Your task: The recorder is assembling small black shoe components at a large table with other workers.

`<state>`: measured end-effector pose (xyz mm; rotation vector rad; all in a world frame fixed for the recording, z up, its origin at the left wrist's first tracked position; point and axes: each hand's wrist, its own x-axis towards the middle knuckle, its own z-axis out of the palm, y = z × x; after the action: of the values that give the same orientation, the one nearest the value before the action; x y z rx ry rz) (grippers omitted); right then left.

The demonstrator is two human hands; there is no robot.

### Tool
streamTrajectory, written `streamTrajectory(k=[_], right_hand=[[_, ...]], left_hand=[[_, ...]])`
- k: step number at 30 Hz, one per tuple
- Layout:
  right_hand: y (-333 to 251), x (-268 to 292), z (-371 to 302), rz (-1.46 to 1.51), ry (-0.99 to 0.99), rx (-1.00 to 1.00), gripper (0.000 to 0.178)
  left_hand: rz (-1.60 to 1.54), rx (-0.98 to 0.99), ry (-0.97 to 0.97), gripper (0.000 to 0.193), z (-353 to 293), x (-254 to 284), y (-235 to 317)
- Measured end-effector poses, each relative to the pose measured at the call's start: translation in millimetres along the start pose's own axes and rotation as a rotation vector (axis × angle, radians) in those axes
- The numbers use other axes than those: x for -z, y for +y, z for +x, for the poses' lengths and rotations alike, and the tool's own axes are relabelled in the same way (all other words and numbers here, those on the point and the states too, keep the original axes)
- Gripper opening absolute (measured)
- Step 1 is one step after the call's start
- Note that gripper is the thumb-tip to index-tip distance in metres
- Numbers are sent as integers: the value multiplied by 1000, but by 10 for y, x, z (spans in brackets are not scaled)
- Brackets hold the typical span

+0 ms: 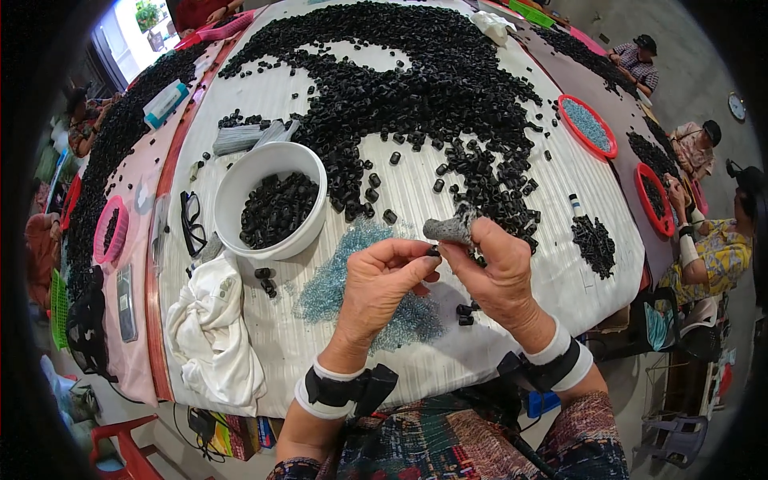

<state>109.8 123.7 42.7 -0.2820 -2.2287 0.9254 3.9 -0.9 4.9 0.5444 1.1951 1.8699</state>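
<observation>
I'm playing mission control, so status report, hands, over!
Left hand pinching black part. Right hand close beside. Blue beads below, apparently not blocking.

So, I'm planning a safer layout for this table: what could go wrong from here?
The small black part at the fingertips of the left hand could slip and get lost among the loose black pieces. The pale blue pieces lie loose beneath that hand, so a brush might scatter them. The glasses lie beside the white bucket and might get knocked if it is shifted.
</observation>
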Motion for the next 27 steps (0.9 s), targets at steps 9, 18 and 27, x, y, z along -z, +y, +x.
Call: streamTrajectory(k=[9, 18, 27], right_hand=[[86, -3, -60, -110, 58, 203, 15], [137, 74, -104, 51, -131, 95, 21], [187, 346, -200, -87, -41, -74, 15]], left_hand=[[42, 4, 29, 18, -10, 2, 1], [14, -30, 5, 20, 14, 9, -49], [-68, -6, 25, 17, 25, -6, 4]])
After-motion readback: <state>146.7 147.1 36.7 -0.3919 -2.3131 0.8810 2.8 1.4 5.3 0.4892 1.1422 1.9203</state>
